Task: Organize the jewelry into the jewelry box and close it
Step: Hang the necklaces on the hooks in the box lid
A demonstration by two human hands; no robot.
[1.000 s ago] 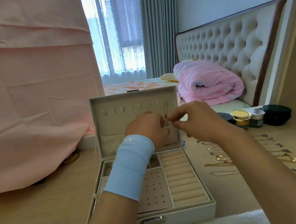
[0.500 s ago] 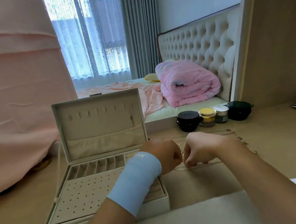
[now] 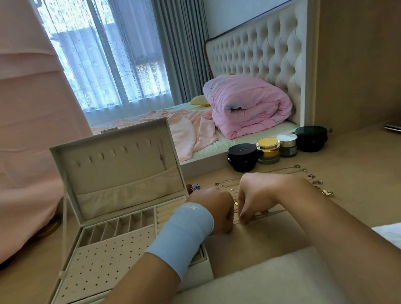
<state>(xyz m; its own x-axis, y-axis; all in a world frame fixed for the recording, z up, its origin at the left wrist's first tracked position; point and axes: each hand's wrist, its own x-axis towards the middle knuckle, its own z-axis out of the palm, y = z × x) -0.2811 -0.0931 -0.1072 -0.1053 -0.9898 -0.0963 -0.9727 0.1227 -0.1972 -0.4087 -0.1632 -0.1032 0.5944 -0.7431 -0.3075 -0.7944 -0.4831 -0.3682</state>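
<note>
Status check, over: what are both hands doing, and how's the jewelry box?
Left hand, right hand pinching thin chain on desk. Jewelry box open, lid upright. Loose necklaces beyond hands.

Soft daylight enters through the tall sheer-curtained window [image 3: 110, 55], mildly blown out; the room is evenly lit, shadows faint; wide-angle bending toward the frame edges; detail slightly soft.

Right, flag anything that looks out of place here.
Nothing is damaged or spilled, but loose necklaces lie scattered on the table right of the open jewelry box, not yet stored; a single necklace hangs in its lid.
</note>
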